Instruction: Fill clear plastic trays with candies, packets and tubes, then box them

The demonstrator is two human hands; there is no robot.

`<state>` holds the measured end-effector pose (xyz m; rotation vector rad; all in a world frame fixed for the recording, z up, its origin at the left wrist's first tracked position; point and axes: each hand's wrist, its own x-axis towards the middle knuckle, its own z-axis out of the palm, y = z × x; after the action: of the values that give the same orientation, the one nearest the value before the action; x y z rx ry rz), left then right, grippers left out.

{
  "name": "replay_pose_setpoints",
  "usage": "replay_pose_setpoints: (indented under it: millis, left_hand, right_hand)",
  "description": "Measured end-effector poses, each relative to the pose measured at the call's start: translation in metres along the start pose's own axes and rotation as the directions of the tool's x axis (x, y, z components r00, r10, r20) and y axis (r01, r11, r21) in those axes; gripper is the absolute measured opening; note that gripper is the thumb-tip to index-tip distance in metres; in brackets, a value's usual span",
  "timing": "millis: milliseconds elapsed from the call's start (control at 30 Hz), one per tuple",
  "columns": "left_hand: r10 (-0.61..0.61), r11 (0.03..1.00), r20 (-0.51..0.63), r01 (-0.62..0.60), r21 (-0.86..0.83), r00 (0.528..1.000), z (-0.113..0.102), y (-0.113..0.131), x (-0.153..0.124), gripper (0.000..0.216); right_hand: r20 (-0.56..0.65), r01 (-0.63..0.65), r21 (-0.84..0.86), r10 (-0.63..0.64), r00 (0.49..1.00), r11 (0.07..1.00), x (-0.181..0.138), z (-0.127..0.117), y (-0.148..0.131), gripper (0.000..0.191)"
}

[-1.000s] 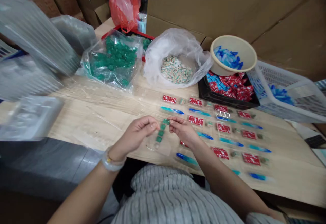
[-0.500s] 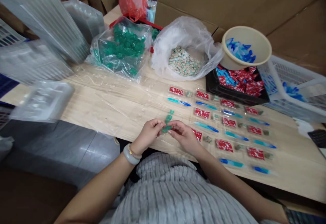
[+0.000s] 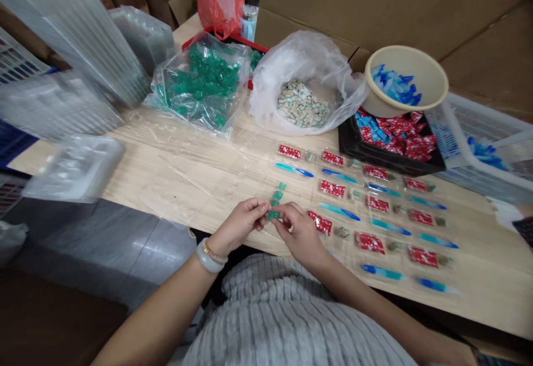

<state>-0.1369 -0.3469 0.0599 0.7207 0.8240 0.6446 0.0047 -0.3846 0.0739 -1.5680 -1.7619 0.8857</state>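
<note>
Small green translucent pieces (image 3: 276,195) form a short row between my hands, over the table's front edge. My left hand (image 3: 244,220) has thumb and fingers pinched at the row's left side. From the other side, the thumb and forefinger of my right hand (image 3: 306,235) close on the lower green pieces. Fingers partly cover the pieces, so how they join is unclear. Just right of my right hand lie clear trays with red printed packets (image 3: 332,189), blue pens (image 3: 339,211) and small striped erasers (image 3: 355,195).
Behind are a clear bag of green pieces (image 3: 208,80), a white bag of small striped blocks (image 3: 303,104), a cream bowl (image 3: 406,77) of blue parts and a black box (image 3: 391,158) of packets. Clear trays (image 3: 73,166) are stacked left; a white basket (image 3: 491,127) stands right.
The view has shifted slightly, moving the scene a little right and down. My right forefinger now reaches further across the green pieces. Both hands stay at the row.
</note>
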Motion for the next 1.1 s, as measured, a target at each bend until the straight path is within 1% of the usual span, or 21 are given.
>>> replay_pose_setpoints:
  millis: [33,67,100,133,167,233,267,300,333,433,500,567,667,733,767,833,900,1033,1100]
  left_hand:
    - [-0.007,1.000,0.015,0.007,-0.022,1.000,0.002,0.000,0.001,0.026]
    - [0.001,1.000,0.020,0.000,-0.029,1.000,0.003,0.000,0.002,0.026]
    - [0.021,0.999,0.007,-0.021,-0.023,1.000,0.005,0.000,0.004,0.027]
    - [0.050,0.999,-0.022,-0.050,-0.010,0.998,0.007,0.000,0.005,0.027]
    - [0.078,0.997,-0.061,-0.078,0.008,0.995,0.008,0.000,0.007,0.027]
    - [0.119,0.992,-0.133,-0.113,0.053,0.984,0.009,0.001,0.010,0.025]
    - [0.135,0.988,-0.156,-0.122,0.092,0.978,0.009,0.002,0.011,0.024]
    - [0.155,0.981,-0.171,-0.131,0.143,0.973,0.009,0.002,0.012,0.022]
    - [0.178,0.969,-0.179,-0.141,0.201,0.968,0.009,0.003,0.013,0.020]
    - [0.246,0.918,-0.173,-0.172,0.358,0.954,0.007,0.006,0.014,0.013]
    - [0.263,0.880,-0.131,-0.182,0.438,0.956,0.005,0.008,0.014,0.010]
    - [0.284,0.828,-0.065,-0.211,0.520,0.957,0.005,0.012,0.012,0.009]
    - [0.348,0.727,0.050,-0.303,0.616,0.936,0.004,0.017,0.010,0.009]
    - [0.385,0.669,0.120,-0.367,0.647,0.915,0.004,0.020,0.010,0.009]
    - [0.395,0.649,0.152,-0.393,0.652,0.906,0.005,0.021,0.010,0.009]
    - [0.401,0.630,0.202,-0.429,0.647,0.894,0.005,0.023,0.010,0.010]
    - [0.394,0.630,0.224,-0.439,0.641,0.892,0.006,0.023,0.011,0.010]
    - [0.348,0.666,0.190,-0.385,0.639,0.918,0.010,0.023,0.012,0.008]
    - [0.308,0.715,0.147,-0.331,0.615,0.940,0.011,0.021,0.012,0.008]
  right_hand:
    - [-0.004,-0.059,0.101,0.060,0.998,0.993,0.002,0.001,0.002,0.022]
    - [0.000,-0.124,0.227,0.128,0.992,0.966,0.005,0.002,0.004,0.024]
    - [0.021,-0.194,0.365,0.200,0.980,0.910,0.008,0.002,0.006,0.028]
    - [0.069,-0.263,0.501,0.266,0.962,0.824,0.011,0.002,0.008,0.031]
    - [0.145,-0.331,0.618,0.311,0.939,0.713,0.013,0.001,0.010,0.032]
    - [0.322,-0.455,0.756,0.337,0.885,0.471,0.018,-0.003,0.011,0.028]
    - [0.394,-0.503,0.781,0.331,0.857,0.371,0.020,-0.006,0.011,0.024]
    - [0.445,-0.538,0.790,0.329,0.833,0.294,0.022,-0.009,0.011,0.021]
    - [0.474,-0.559,0.794,0.334,0.815,0.239,0.023,-0.013,0.010,0.018]
    - [0.537,-0.612,0.780,0.360,0.763,0.134,0.024,-0.022,0.010,0.015]
    - [0.592,-0.653,0.753,0.347,0.728,0.084,0.023,-0.025,0.010,0.011]
    - [0.638,-0.691,0.720,0.326,0.698,0.069,0.022,-0.026,0.012,0.006]
    - [0.690,-0.742,0.664,0.306,0.656,0.092,0.019,-0.026,0.014,0.005]
    - [0.710,-0.759,0.644,0.291,0.641,0.101,0.018,-0.026,0.015,0.008]
    - [0.712,-0.758,0.644,0.283,0.642,0.102,0.017,-0.026,0.016,0.010]
    - [0.702,-0.744,0.659,0.266,0.661,0.108,0.017,-0.027,0.015,0.015]
    - [0.674,-0.716,0.685,0.259,0.692,0.133,0.015,-0.029,0.013,0.018]
    - [0.585,-0.649,0.729,0.294,0.756,0.217,0.014,-0.028,0.009,0.020]
    - [0.530,-0.616,0.734,0.326,0.783,0.286,0.014,-0.027,0.009,0.018]
